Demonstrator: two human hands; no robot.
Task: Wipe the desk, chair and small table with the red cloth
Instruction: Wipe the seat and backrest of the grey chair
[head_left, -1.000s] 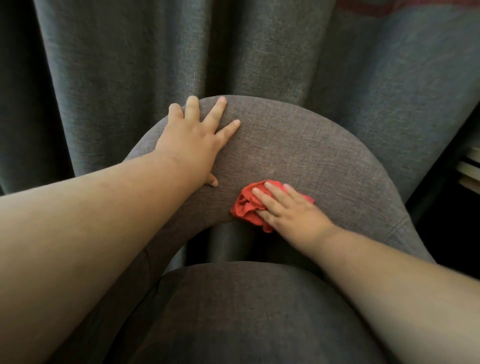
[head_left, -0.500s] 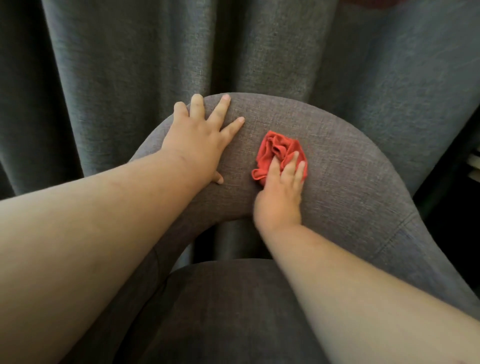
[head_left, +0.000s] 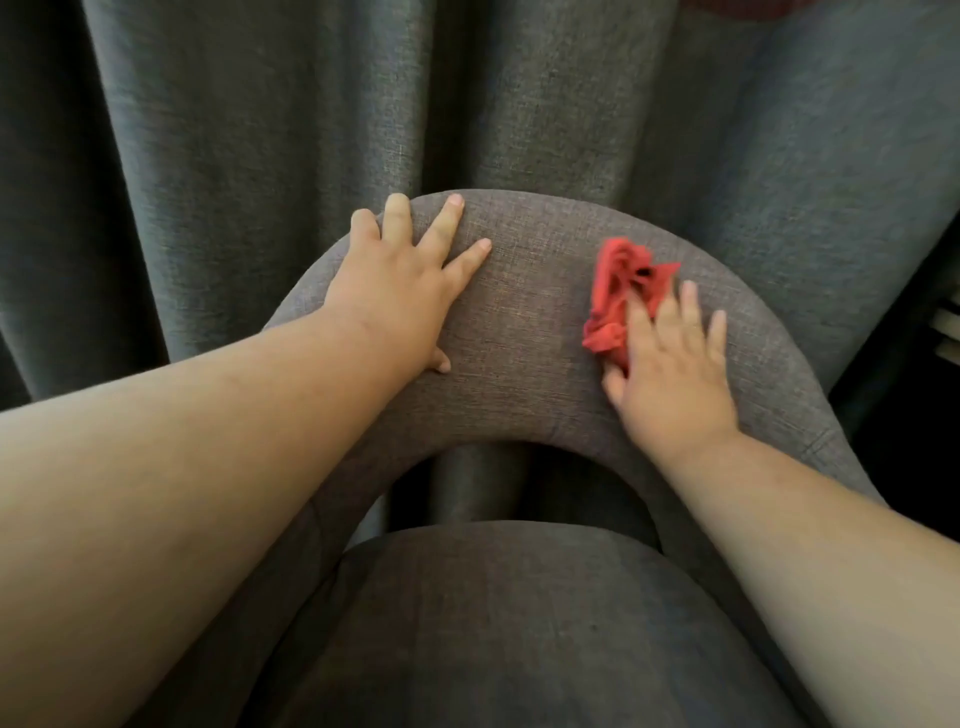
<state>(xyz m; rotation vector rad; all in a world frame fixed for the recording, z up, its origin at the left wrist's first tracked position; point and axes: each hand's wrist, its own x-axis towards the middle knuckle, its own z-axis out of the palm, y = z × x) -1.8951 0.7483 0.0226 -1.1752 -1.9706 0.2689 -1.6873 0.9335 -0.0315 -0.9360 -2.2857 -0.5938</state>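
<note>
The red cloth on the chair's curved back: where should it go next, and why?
Probably farther right along the chair backrest. The right hand presses the red cloth flat there, right of centre, while the left hand braces the top, and the right-hand curve lies ahead.

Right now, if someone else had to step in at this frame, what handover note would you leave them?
Left hand: flat, fingers spread, bracing the curved grey fabric chair backrest.
Right hand: straight fingers pressing the crumpled red cloth onto the backrest's right part, mid-wipe.
Behind the chair hangs a grey curtain.
Done: cannot tell from this view.
Left: the backrest wipe is under way, with the grey seat cushion below; desk and small table are out of view.
</note>
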